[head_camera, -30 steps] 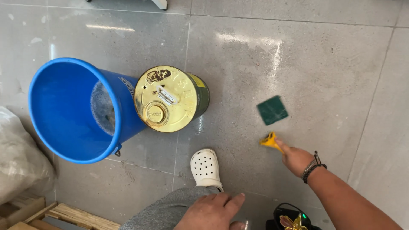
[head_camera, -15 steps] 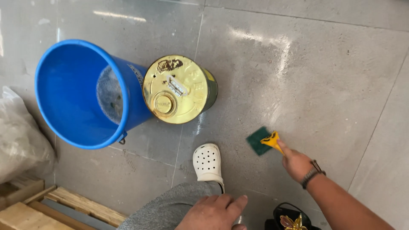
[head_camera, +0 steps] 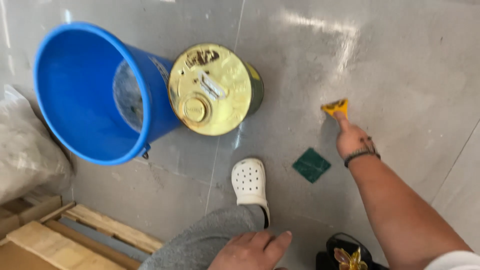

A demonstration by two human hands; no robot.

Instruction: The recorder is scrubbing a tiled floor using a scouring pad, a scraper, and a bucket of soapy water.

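The yellow scraper (head_camera: 335, 107) lay pressed flat to the grey tiled floor (head_camera: 410, 60), out toward the right half of the view, above and to the right of the tile joint that ran up the middle. The right hand (head_camera: 352, 140) had it in a closed grip, the forefinger stretched along its back and the arm reaching out from the lower right corner; a dark band sat on the wrist. Just below and to the left of that hand, apart from it, a square green scouring pad (head_camera: 311, 165) lay flat on the floor.

Left of the pad stood a foot in a white perforated clog (head_camera: 249, 182), toe pointing up the frame, with a grey trouser leg (head_camera: 205, 240) behind it. The left hand (head_camera: 248, 251) rested on that knee at the bottom edge, fingers spread and laid flat, holding nothing.

Further up, a round gold metal can (head_camera: 210, 90) stood on the floor across the joint, its lid bearing a small cap. It touched a blue plastic bucket (head_camera: 75, 100) at its left. Along the left edge sat a pale plastic sack (head_camera: 25, 155), and wooden pallet boards (head_camera: 60, 235) filled the lower left corner.
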